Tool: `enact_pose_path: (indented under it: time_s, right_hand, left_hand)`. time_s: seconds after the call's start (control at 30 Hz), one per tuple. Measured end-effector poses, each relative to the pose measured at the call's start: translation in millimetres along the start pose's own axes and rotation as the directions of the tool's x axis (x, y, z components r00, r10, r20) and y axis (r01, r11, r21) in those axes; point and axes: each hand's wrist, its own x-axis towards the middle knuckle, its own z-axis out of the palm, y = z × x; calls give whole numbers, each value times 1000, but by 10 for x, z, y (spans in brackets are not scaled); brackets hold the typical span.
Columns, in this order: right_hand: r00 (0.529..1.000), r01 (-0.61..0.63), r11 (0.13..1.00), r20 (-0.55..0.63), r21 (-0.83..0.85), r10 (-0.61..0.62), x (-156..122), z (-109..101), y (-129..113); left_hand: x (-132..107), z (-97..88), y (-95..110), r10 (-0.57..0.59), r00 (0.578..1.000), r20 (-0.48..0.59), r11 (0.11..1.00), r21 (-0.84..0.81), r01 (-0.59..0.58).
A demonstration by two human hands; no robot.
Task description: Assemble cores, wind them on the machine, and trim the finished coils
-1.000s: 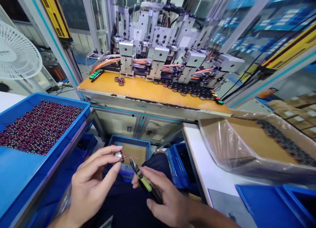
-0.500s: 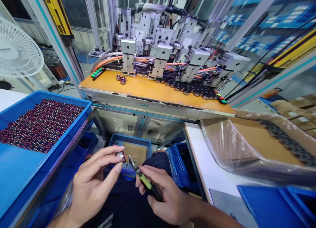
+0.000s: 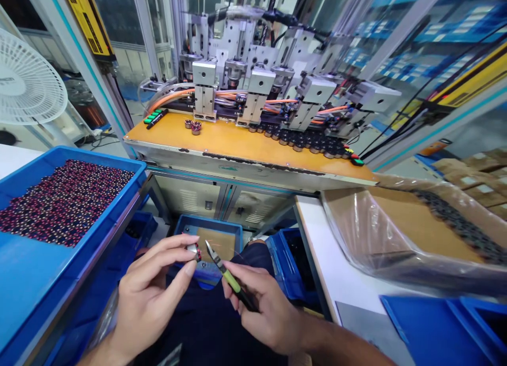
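Note:
Between the thumb and fingers of my left hand is a small round motor stator, its metal side and red-and-dark windings partly showing. My right hand grips a pair of cutting pliers with green and black handles. The pliers' tip points up and left, a short gap away from the stator. Both hands are above my lap. Below them is a blue bin with a brown bottom.
At left, a blue tray holds many small wound parts. Ahead, an orange worktop carries a machine and rows of dark round parts. A plastic-lined carton stands at right; a white fan is far left.
The pliers have drawn slightly away from the stator, widening the gap. My left hand keeps nearly the same place, still gripping the stator.

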Motion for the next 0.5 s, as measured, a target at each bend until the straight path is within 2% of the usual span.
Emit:
enact_pose_path:
  time_s: [0.07, 0.17, 0.23, 0.37, 0.5]
  right_hand:
    - [999, -27, 999, -18, 40, 28, 0, -16, -12]
    - [1000, -20, 991, -8, 131, 21, -48, -57, -55]
    - [1000, -21, 987, 21, 157, 18, -96, -98, -115]
    - [998, -6, 994, 63, 105, -1, -146, -176, -290]
    - [996, -21, 994, 86, 104, 12, -117, -190, -412]
  left_hand:
    - [16, -8, -18, 20, 1000, 20, 1000, -10, -20]
    - [34, -25, -50, 130, 990, 64, 992, -10, -129]
    - [32, -34, -72, 188, 981, 51, 982, -37, -187]
    - [2, -34, -109, 188, 982, 12, 964, -195, -182]
    - [-28, -24, -123, 199, 980, -6, 957, -215, -195]
